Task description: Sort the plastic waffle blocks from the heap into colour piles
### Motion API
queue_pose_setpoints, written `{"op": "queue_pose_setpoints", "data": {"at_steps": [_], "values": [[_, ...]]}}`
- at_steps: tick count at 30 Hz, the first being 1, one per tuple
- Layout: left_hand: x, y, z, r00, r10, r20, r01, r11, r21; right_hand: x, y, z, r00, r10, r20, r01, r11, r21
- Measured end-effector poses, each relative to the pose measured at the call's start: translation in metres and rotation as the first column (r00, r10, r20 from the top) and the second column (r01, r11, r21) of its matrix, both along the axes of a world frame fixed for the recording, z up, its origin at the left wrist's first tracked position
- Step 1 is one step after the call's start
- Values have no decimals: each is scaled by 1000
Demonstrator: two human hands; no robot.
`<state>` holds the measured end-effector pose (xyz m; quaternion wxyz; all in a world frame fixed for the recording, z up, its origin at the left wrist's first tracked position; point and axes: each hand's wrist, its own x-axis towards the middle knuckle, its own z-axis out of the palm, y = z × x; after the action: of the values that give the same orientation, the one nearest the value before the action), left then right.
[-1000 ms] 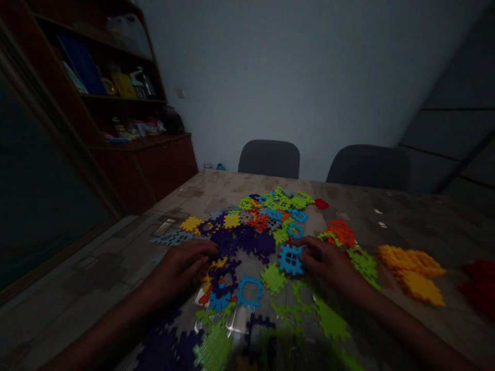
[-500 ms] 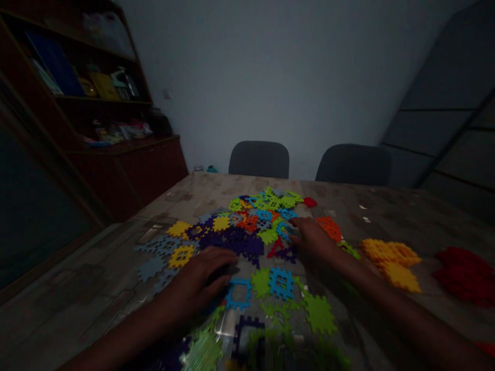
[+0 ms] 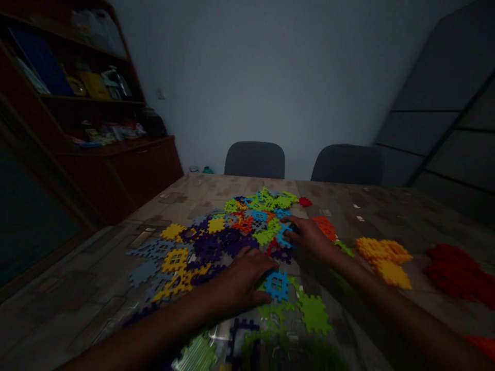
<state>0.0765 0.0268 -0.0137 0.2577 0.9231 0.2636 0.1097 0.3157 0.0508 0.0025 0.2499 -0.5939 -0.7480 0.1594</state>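
My right hand (image 3: 307, 236) reaches over the middle of the table, its thumb and fingers closed on the edge of a blue interlocking plastic tile (image 3: 285, 235). Lower and to the left, my left hand (image 3: 249, 275) lies palm down over the pieces, thumb and fingers apart. Its fingertips are beside a blue window-shaped tile (image 3: 277, 285); what lies under the palm is hidden. Dark purple tiles (image 3: 209, 247) are heaped just beyond my left hand. A small red piece (image 3: 271, 247) lies between the two hands. Nearer me is a green square tile (image 3: 314, 313).
Yellow tiles (image 3: 176, 260) and grey tiles (image 3: 144, 272) spread at the left. A green pile (image 3: 266, 201) is at the back. To the right are an orange-yellow stack (image 3: 386, 257) and a red pile (image 3: 460, 273). Two chairs (image 3: 255, 159) stand behind the table (image 3: 386, 206).
My left hand has moved right, now covering where a blue frame tile lay and uncovering yellow tiles. My right hand has closed on the blue tile. The view has shifted slightly.
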Motion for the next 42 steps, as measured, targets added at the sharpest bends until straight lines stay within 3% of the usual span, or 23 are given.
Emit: {"op": "queue_pose_setpoints", "data": {"at_steps": [5,12,16,20,29,36,42], "values": [[-11,-7,6,999,-32,30,33,999,-38,0,-32,-7,989,88,-116,-103,986,-128],[-40,-13,2,998,-37,49,39,998,-45,2,-59,-14,991,125,-51,-130,986,-109],[-43,-14,-5,997,-24,68,25,1000,-15,9,-44,-11,995,86,41,-82,993,-85],[-43,-17,-9,995,-34,90,35,999,-11,5,-11,-8,993,53,101,-49,998,-43],[-39,-20,-12,996,46,82,-45,999,-7,-40,51,-1,967,60,249,-68,997,23],[-50,-13,-19,984,91,156,-89,996,-23,-57,51,2,952,41,303,-40,999,-11],[-56,1,-19,950,186,251,-199,980,26,-43,39,6,995,40,93,-44,998,42]]}}
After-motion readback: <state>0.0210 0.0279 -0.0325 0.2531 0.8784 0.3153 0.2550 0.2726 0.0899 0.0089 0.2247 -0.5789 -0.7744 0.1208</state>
